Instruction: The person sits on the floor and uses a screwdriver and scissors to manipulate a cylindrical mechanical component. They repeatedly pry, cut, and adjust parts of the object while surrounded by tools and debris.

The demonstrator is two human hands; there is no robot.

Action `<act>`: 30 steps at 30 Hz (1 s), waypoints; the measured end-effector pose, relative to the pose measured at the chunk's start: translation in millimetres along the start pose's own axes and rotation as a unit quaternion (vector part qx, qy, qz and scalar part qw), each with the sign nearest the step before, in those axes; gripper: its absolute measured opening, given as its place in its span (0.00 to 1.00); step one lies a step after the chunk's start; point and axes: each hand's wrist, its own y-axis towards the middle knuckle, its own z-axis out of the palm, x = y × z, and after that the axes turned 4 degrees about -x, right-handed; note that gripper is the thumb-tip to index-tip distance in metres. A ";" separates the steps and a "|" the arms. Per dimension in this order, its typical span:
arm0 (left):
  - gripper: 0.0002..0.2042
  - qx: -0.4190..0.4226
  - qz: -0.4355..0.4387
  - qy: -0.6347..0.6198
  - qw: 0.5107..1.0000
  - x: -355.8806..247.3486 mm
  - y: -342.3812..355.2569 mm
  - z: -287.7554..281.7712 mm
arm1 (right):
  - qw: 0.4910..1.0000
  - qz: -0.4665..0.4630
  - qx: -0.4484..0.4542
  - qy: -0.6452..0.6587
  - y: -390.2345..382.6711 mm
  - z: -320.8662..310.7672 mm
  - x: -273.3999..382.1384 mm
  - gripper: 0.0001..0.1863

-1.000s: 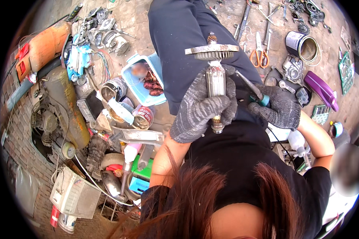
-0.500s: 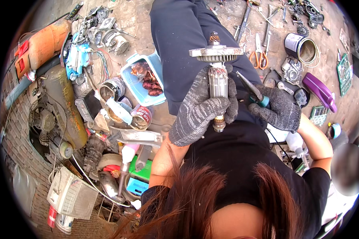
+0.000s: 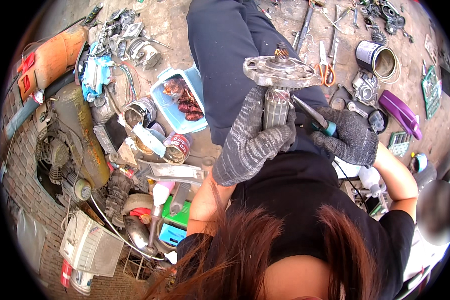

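My left hand [image 3: 252, 137], in a grey knitted glove, is wrapped round the body of a motor armature [image 3: 276, 111]. The armature stands nearly upright over my lap, its lower end hidden behind my fingers. A round metal end plate [image 3: 281, 72] sits near its top, with a small toothed shaft end [image 3: 281, 51] rising above it. My gloved right hand [image 3: 352, 136] is closed round the teal handle of a tapered, pointed metal tool [image 3: 307, 110]. Its tip points up and left, close beside the armature just under the plate; I cannot tell whether they touch.
To the left stand a light blue tub [image 3: 166, 107] holding copper windings, open cans [image 3: 176, 147] and a rusty cylinder [image 3: 80, 130]. Orange-handled scissors [image 3: 325, 65], a large open can [image 3: 380, 60] and a purple curved piece [image 3: 401, 115] lie to the right.
The armature has tilted, so the end plate's upper face shows more and its lower end is no longer visible. My left hand has shifted slightly right; the right hand barely moved.
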 end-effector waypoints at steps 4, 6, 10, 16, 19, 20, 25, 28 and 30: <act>0.28 -0.047 0.020 0.032 0.998 2.6 -0.3 6.4 | 1.000 -0.003 0.012 0.012 1.5 -0.6 1.5 0.17; 0.28 -0.074 0.030 0.053 0.995 4.7 -0.5 7.8 | 1.000 -0.019 -0.009 -0.003 -0.8 3.8 -6.7 0.17; 0.29 -0.081 0.026 0.052 0.995 6.3 -0.6 6.6 | 1.000 -0.016 -0.004 -0.014 -0.6 2.5 -5.8 0.21; 0.28 -0.090 0.037 0.100 0.990 5.9 0.7 6.2 | 1.000 -0.026 -0.011 -0.008 -0.6 2.3 -5.8 0.21; 0.28 -0.067 0.034 0.133 0.988 2.0 0.2 2.4 | 1.000 -0.014 0.007 -0.010 -0.1 -0.8 -3.6 0.21; 0.28 -0.061 0.028 0.138 0.988 1.1 0.0 2.2 | 1.000 -0.016 0.002 -0.016 -0.2 -0.3 -4.1 0.19; 0.28 -0.096 0.056 0.204 0.973 3.6 -1.4 0.2 | 1.000 -0.019 -0.006 -0.024 0.1 0.3 -4.4 0.16; 0.28 -0.098 0.070 0.204 0.971 5.3 -0.7 -1.3 | 1.000 -0.009 -0.003 -0.023 0.5 1.4 -6.5 0.16; 0.28 -0.099 0.077 0.200 0.972 6.3 0.2 -2.6 | 1.000 -0.010 -0.005 -0.027 0.4 1.4 -6.3 0.16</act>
